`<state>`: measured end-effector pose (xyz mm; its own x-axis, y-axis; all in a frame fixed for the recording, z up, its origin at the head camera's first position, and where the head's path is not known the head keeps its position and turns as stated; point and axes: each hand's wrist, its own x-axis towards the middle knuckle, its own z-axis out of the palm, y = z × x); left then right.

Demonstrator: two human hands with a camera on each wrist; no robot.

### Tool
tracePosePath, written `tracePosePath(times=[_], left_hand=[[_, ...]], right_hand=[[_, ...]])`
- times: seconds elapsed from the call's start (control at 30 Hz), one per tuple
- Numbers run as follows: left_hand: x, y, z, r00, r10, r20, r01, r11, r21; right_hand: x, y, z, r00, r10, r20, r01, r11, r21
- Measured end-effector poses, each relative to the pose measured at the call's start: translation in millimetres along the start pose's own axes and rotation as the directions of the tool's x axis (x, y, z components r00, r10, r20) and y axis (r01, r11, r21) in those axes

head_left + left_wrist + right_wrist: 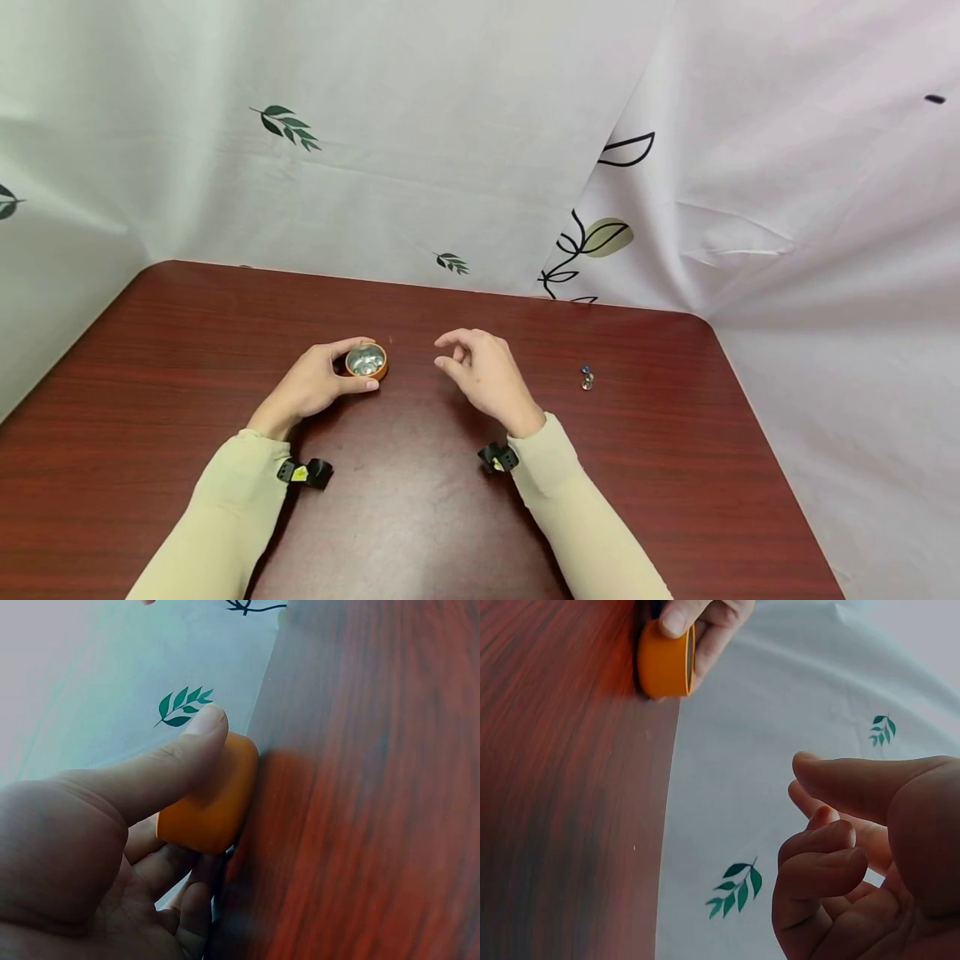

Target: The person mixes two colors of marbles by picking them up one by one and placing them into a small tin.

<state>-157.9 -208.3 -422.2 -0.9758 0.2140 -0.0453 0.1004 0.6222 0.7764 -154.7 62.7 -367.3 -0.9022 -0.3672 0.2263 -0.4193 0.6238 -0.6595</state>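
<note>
A small round orange bowl [367, 361] stands on the table, with a silvery inside where several shiny bits glint; what they are is too small to tell. My left hand [313, 382] grips its sides between thumb and fingers. In the left wrist view, the thumb lies along the orange wall [214, 799]. To the right of the bowl, my right hand [483, 373] hovers above the table. Its thumb and index finger are apart, the other fingers loosely curled, and it holds nothing. Farther right lie a few small shiny gem-like pieces [587, 379], one of them blue.
The dark red-brown wooden table [405, 500] has rounded far corners. White cloth [450, 150] printed with leaves hangs behind it and along both sides. Each sleeve cuff carries a black strap-on device, one on the left [303, 472], one on the right [498, 457].
</note>
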Motion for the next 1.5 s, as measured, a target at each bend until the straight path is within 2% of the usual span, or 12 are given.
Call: tracePosePath(times=[0.13,1.23,1.5], left_hand=[[0.2,-1.2,0.2,1.0,0.014,-0.004,-0.014,1.0,0.004],[2.4,2.2,0.9,1.0,0.0,0.004,0.0,1.0,-0.008],[1.0,3.4,0.1,1.0,0.006,0.0,-0.006,1.0,-0.011]], right_hand=[[-2.9,4.9,-3.9,1.0,0.003,-0.008,-0.003,1.0,-0.01],[-29.8,43.5,-39.2,0.998,-0.005,-0.062,0.0,0.997,-0.074],[-38.7,54.6,-49.4,0.998,0.018,-0.067,-0.025,0.994,-0.104]])
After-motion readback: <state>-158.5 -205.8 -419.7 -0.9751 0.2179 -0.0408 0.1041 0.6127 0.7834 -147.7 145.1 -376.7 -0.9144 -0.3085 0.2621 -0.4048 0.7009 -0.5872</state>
